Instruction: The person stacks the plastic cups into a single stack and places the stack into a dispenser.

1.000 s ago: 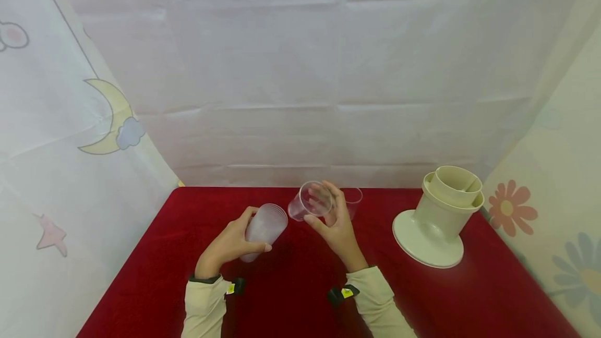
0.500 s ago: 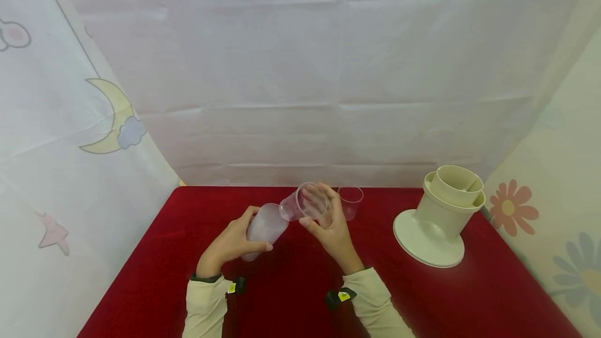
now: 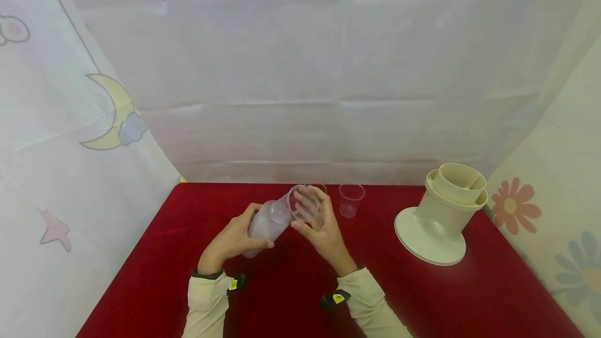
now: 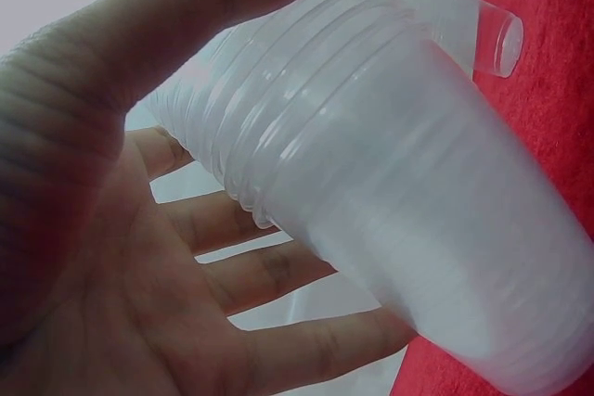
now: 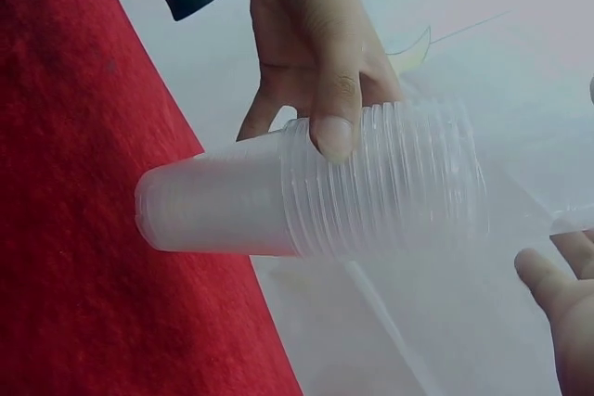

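Note:
A stack of nested clear plastic cups (image 3: 265, 227) lies tilted in my left hand (image 3: 231, 240), its mouths facing up and right. In the left wrist view the thumb crosses the stack's rims (image 4: 306, 108) and the fingers pass beneath. My right hand (image 3: 326, 236) holds a single clear plastic cup (image 3: 280, 212) by its rim end. That cup's base overlaps the stack's mouth in the head view; how far inside it sits, I cannot tell. Behind the right hand, another clear cup (image 3: 319, 186) shows only its rim.
One clear cup (image 3: 351, 202) stands upright near the back edge of the red-covered table (image 3: 375, 275). At the right stands a cream plastic stand (image 3: 436, 223) with a round base and a cylindrical top. Pale printed cloth (image 3: 281, 67) hangs behind and at both sides.
My right hand has moved left and slightly down with its cup, whose base has come from beside the stack to its mouth. The cups behind have come into fuller view. My left hand has barely moved.

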`<action>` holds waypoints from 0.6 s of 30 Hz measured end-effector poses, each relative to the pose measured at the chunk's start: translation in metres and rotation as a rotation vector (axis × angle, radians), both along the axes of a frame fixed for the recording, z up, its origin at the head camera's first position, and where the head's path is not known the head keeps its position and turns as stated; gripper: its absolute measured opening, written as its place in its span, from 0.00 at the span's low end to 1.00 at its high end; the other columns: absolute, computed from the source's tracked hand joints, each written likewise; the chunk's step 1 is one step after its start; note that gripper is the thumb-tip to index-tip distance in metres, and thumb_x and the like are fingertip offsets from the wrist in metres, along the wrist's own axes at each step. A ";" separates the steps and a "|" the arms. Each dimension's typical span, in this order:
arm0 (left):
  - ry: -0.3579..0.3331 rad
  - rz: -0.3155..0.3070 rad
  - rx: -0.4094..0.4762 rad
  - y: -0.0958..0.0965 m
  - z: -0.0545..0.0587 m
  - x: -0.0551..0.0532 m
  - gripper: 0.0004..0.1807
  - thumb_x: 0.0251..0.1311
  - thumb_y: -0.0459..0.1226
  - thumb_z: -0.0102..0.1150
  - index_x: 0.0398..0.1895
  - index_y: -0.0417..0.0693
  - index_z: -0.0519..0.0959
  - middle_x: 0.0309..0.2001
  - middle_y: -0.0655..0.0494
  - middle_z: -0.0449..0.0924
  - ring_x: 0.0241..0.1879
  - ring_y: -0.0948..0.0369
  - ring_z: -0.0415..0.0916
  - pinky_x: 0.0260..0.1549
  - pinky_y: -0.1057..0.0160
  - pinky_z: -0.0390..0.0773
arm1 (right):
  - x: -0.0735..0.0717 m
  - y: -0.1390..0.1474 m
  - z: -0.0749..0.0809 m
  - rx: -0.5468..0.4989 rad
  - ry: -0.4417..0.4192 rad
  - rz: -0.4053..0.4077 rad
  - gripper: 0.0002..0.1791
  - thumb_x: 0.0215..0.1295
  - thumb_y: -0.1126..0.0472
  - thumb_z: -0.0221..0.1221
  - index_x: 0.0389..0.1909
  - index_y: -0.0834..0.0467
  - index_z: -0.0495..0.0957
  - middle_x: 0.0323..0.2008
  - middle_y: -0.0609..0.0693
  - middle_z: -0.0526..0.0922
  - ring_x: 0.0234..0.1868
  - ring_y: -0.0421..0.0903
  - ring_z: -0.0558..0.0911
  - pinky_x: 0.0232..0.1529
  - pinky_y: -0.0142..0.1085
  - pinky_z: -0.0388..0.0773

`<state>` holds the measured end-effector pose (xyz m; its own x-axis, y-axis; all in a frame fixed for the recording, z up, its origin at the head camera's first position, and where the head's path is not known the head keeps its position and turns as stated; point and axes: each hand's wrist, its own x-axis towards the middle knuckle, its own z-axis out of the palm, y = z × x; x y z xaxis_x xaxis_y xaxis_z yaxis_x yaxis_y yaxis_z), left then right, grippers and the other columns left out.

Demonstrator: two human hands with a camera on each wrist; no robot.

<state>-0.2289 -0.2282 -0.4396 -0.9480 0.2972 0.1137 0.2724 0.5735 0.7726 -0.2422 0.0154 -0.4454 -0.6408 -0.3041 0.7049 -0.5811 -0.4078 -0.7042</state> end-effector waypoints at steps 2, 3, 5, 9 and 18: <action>-0.001 0.001 -0.003 0.000 0.000 0.000 0.46 0.42 0.46 0.80 0.66 0.55 0.64 0.52 0.54 0.77 0.46 0.54 0.76 0.44 0.49 0.81 | 0.000 0.000 0.000 0.025 0.004 -0.020 0.40 0.67 0.70 0.62 0.72 0.67 0.48 0.71 0.67 0.58 0.72 0.62 0.62 0.67 0.49 0.62; -0.003 0.003 -0.004 0.001 0.001 0.000 0.47 0.42 0.46 0.80 0.66 0.55 0.64 0.52 0.54 0.77 0.47 0.54 0.76 0.44 0.49 0.81 | 0.000 0.000 0.000 0.034 0.003 -0.028 0.39 0.67 0.70 0.61 0.72 0.67 0.49 0.71 0.68 0.58 0.72 0.64 0.62 0.68 0.49 0.63; -0.002 0.005 -0.006 0.001 0.000 0.000 0.46 0.42 0.46 0.80 0.66 0.55 0.64 0.52 0.53 0.77 0.47 0.54 0.76 0.45 0.48 0.81 | 0.001 0.000 -0.001 0.054 0.001 -0.051 0.39 0.66 0.71 0.61 0.72 0.67 0.50 0.70 0.70 0.60 0.71 0.66 0.63 0.68 0.48 0.63; 0.002 0.006 -0.007 0.001 0.000 0.000 0.47 0.42 0.47 0.80 0.66 0.55 0.64 0.52 0.53 0.77 0.47 0.54 0.76 0.45 0.48 0.81 | 0.002 -0.001 -0.001 0.083 -0.010 -0.070 0.38 0.66 0.71 0.62 0.72 0.65 0.52 0.67 0.71 0.64 0.68 0.68 0.65 0.67 0.44 0.65; 0.003 -0.004 -0.002 0.001 0.000 0.000 0.46 0.43 0.47 0.79 0.66 0.55 0.64 0.52 0.53 0.77 0.45 0.54 0.77 0.43 0.49 0.81 | 0.002 -0.004 -0.006 0.178 -0.027 -0.110 0.37 0.66 0.70 0.62 0.71 0.62 0.55 0.67 0.67 0.68 0.71 0.59 0.66 0.72 0.37 0.58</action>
<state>-0.2291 -0.2275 -0.4399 -0.9466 0.3009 0.1160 0.2770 0.5744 0.7703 -0.2399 0.0112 -0.4513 -0.6948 -0.3495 0.6286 -0.5955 -0.2105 -0.7753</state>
